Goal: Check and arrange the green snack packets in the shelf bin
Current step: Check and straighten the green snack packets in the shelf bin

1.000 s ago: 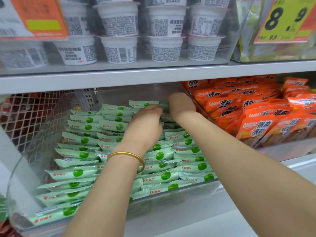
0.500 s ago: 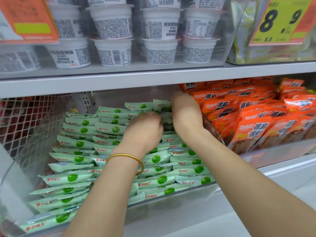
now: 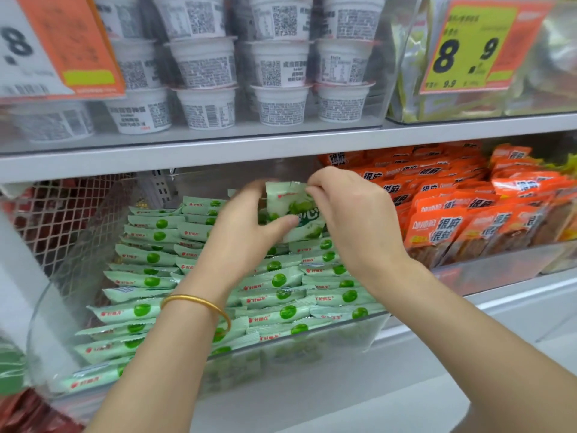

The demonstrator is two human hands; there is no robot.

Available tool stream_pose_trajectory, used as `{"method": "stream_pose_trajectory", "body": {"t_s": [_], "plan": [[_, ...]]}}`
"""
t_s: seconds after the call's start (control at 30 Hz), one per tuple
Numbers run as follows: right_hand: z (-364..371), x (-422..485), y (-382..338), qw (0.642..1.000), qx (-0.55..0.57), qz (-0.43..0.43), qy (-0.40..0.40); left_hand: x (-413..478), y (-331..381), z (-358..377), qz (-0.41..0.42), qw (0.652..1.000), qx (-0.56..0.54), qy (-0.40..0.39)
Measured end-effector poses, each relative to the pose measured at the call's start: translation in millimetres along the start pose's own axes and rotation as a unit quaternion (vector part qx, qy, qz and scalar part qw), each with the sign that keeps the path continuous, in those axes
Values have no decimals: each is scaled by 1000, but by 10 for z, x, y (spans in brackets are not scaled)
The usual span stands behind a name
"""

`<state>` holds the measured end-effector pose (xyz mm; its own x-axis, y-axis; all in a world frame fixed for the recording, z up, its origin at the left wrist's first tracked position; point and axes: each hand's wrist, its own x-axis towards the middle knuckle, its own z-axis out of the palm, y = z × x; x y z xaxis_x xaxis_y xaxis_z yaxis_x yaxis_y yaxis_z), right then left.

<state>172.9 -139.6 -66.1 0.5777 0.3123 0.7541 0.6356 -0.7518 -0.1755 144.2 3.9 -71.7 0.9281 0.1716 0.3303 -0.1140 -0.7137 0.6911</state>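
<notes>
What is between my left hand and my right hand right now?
One green snack packet, in the head view: the left hand grips its lower part, the right hand pinches its top edge.

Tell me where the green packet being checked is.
Head view, centre: the green packet is held between the left hand and right hand, above the clear bin, left of the orange packets.

A grey metal shelf [image 3: 281, 148] crosses the store rack, bearing stacked white cups [image 3: 206, 107] between an orange price tag [image 3: 71, 45] and a yellow price tag [image 3: 468, 45], with orange packets [image 3: 452, 220] below right and white wire mesh [image 3: 62, 220] below left.
</notes>
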Motion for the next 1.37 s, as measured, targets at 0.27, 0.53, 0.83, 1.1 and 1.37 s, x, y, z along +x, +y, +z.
{"method": "stream_pose_trajectory", "body": {"t_s": [0.27,0.53,0.83,1.1,1.37], "plan": [[-209,-80,-8,975,182,106,-72,-304,78,-200,-22,981,-190,-15],[-132,-81,-5,914,339,187,-125,-380,86,-236,-46,944,-325,-45],[-157,-58,20,855,452,214,-136,-329,77,-194,7,968,-247,-40],[-198,-95,17,858,461,203,-100,-333,139,-160,-29,962,-269,-37],[-263,-137,-17,847,479,204,-110,-370,174,-180,-89,940,-318,-81]]}}
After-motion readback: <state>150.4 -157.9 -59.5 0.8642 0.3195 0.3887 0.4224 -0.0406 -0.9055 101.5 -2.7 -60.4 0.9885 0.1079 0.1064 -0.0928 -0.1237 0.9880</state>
